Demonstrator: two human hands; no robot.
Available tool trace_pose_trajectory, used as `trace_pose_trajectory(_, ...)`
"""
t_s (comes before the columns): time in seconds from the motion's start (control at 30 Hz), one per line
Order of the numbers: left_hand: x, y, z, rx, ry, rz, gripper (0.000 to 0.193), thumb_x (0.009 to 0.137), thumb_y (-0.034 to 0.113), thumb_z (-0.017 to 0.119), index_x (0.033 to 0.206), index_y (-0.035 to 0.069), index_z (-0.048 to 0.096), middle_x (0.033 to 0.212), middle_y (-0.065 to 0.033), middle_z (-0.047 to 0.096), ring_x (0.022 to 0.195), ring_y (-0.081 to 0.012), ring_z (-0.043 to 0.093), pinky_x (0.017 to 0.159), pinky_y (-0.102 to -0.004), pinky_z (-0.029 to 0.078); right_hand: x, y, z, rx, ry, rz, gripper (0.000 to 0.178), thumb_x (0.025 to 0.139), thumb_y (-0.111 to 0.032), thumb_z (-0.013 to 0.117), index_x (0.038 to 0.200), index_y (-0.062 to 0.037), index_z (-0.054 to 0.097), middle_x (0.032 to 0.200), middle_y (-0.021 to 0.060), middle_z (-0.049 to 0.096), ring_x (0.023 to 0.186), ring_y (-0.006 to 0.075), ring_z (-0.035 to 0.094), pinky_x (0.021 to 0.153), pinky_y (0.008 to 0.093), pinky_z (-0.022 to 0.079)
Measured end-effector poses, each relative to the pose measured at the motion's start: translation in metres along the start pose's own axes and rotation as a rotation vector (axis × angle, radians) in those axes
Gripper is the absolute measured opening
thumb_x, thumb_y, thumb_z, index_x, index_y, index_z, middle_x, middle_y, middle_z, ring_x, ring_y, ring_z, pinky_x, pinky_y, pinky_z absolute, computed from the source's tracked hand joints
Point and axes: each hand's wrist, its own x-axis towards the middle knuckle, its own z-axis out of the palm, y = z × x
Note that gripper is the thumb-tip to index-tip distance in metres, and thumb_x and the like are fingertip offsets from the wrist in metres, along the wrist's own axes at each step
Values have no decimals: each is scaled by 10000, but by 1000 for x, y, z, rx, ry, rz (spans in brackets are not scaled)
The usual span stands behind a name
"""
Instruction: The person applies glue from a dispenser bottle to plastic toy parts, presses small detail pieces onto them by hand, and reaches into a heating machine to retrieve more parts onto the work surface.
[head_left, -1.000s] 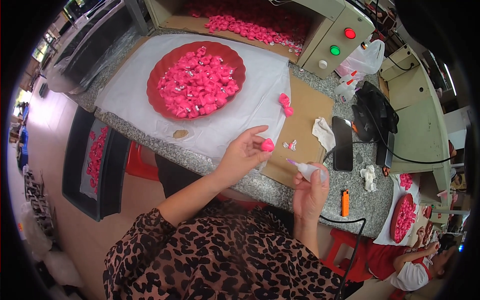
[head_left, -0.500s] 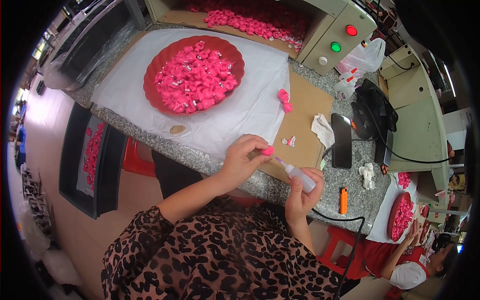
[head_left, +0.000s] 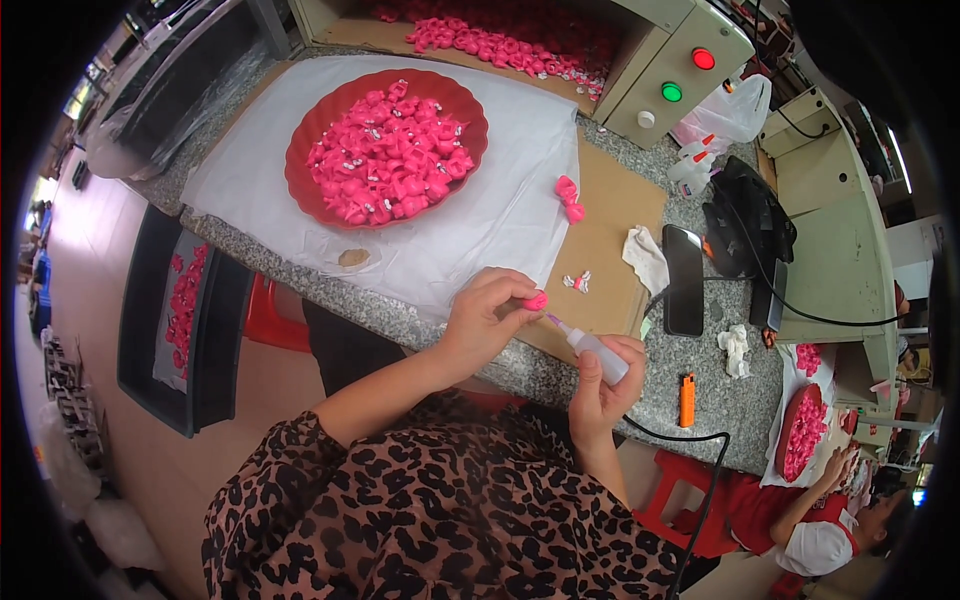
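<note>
My left hand (head_left: pixel 482 318) pinches a small pink piece (head_left: pixel 537 300) over the counter's front edge. In my right hand (head_left: pixel 603 385) is a small white squeeze bottle (head_left: pixel 596 352), its thin nozzle pointing at the pink piece and almost touching it. A round red tray (head_left: pixel 310 190) heaped with several pink pieces stands on a white sheet (head_left: pixel 500 210) at the back left. Two more pink pieces (head_left: pixel 570 197) lie at the edge of a brown cardboard mat (head_left: pixel 610 250), beside tiny white bits (head_left: pixel 578 282).
On the right lie a black phone (head_left: pixel 683 279), a crumpled white cloth (head_left: pixel 645 258), an orange lighter (head_left: pixel 687 399) and a black device with cables (head_left: pixel 750 215). A control box with red and green buttons (head_left: pixel 680 70) stands behind. Another person (head_left: pixel 815 535) works at the lower right.
My right hand has brought the bottle up and its nozzle to the pink piece in my left hand. My left hand stayed near the counter's front edge.
</note>
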Motion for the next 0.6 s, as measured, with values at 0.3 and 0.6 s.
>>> trace_pose_trajectory(0.3,0,1,-1,19,-3,2,163,720,-44,609,868,14,574,940,-68,517,842,-122,526,692,-218,474,-1,6,-2,24,33,38,159,822,-64,509,929,12,420,902,95,425,690,129,498,593,213,435)
trace_pose_trajectory(0.6,0,3,-4,74,-41,10,181,735,-32,596,909,10,568,955,-75,512,846,-122,524,698,-225,465,0,9,-3,-4,47,44,155,828,-76,505,928,8,422,900,92,425,682,127,500,584,212,429)
